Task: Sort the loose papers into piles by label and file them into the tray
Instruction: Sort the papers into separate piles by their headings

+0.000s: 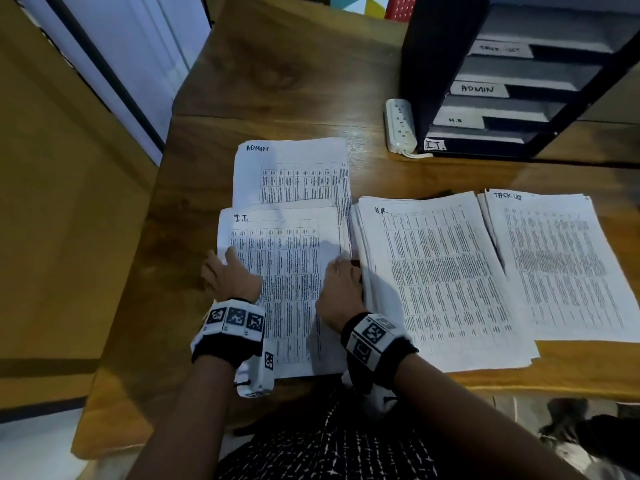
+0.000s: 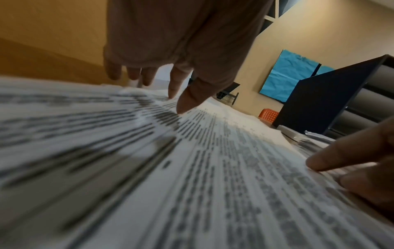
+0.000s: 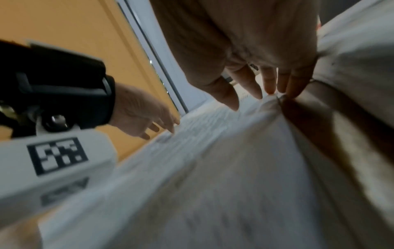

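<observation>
While your left hand (image 1: 232,274) lies flat with fingers spread on the left edge of the I.T. pile (image 1: 287,271), your right hand (image 1: 341,289) rests with straight fingers on its right edge. Beyond sit the ADMIN pile (image 1: 294,168), H.R. pile (image 1: 436,271) and TASK pile (image 1: 554,258) on the tabletop (image 1: 277,81). Far right stands the labelled tray (image 1: 512,88).

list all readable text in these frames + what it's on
"ADMIN": top sheet of the far left pile
"I.T.": top sheet of the pile under both hands
"H.R.": top sheet of the middle pile
"TASK" plus a blurred word: far right pile
"ADMIN": tray shelf label
"H.R": tray shelf label
"I.T.": bottom tray label
Top tray label: blurred.
Table print on the sheets: too small.
</observation>
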### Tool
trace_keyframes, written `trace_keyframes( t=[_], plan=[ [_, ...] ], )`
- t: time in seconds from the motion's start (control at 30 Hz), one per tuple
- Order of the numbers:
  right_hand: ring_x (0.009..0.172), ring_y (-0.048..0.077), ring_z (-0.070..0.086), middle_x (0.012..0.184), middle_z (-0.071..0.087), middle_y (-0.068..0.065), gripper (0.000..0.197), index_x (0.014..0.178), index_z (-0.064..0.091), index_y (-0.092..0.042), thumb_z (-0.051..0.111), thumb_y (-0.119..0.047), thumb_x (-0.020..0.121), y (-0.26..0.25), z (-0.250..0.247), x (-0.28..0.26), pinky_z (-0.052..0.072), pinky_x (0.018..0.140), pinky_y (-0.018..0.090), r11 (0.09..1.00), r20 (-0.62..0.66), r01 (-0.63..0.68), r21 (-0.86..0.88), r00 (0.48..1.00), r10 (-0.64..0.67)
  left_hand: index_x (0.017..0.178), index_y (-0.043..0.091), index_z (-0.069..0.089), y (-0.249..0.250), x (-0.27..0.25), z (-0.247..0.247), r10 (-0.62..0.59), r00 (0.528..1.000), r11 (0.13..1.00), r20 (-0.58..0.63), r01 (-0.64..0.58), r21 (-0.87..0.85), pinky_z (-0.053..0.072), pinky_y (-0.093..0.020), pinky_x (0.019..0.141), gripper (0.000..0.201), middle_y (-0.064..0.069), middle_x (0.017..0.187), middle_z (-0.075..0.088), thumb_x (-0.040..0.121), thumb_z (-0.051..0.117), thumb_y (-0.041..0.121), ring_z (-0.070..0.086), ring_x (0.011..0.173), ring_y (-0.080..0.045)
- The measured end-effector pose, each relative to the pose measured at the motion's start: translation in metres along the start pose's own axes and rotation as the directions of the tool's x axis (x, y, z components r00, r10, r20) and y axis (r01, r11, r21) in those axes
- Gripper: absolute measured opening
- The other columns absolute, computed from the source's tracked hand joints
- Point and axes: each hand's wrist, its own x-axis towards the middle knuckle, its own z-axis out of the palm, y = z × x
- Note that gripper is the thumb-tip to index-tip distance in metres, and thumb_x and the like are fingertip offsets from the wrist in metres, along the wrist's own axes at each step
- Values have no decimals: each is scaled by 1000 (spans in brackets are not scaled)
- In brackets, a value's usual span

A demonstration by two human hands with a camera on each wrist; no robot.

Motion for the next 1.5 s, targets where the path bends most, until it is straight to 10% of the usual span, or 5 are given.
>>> trace_keyframes(
  t=[0.4, 0.93, 1.0, 1.1, 1.5],
  plan=[
    [109, 32, 54, 127, 46, 18, 33, 120, 56, -2, 51, -4, 87, 112, -128, 2, 40, 96, 32, 890, -423, 49, 454, 891, 167, 106, -10, 55, 133, -63, 50, 394, 905, 916, 161, -372, -152, 42, -37, 88, 26, -28, 117, 52, 88, 45, 5, 52, 108, -39],
    [72, 23, 48, 76, 51, 16, 25, 77, 48, 0, 52, -18, 94, 242, -129, 5, 35, 61, 28, 925, -445, -49, 377, 866, 228, 129, -3, 42, 174, -97, 118, 271, 902, 853, 335, -64, -519, 41, -34, 96, 50, -18, 133, 51, 86, 61, 16, 50, 121, -32],
    [68, 23, 48, 73, 53, 14, 30, 84, 60, 6, 50, -21, 95, 247, -133, 5, 34, 55, 25, 925, -420, -52, 377, 880, 221, 102, 0, 61, 166, -84, 126, 481, 761, 710, 435, -46, -703, 49, -22, 81, 44, -2, 101, 72, 76, 74, 33, 66, 94, -10],
    [69, 20, 53, 75, 61, 17, 26, 93, 67, 9, 51, -12, 94, 260, -140, 4, 34, 57, 21, 918, -465, -16, 397, 858, 216, 56, 9, 49, 162, -88, 121, 236, 925, 824, 297, -28, -567, 39, -19, 56, 39, -3, 49, 53, 75, 76, 30, 50, 49, -12],
    [72, 24, 58, 78, 63, 18, 9, 82, 64, -3, 57, 2, 80, 296, -153, -9, 46, 67, 32, 727, -405, -50, 685, 804, 436, 124, 1, 36, 167, -96, 119, 75, 997, 996, -20, -74, 57, 36, -45, 96, 83, -18, 133, 32, 66, 78, 43, 32, 125, -35]
  ],
)
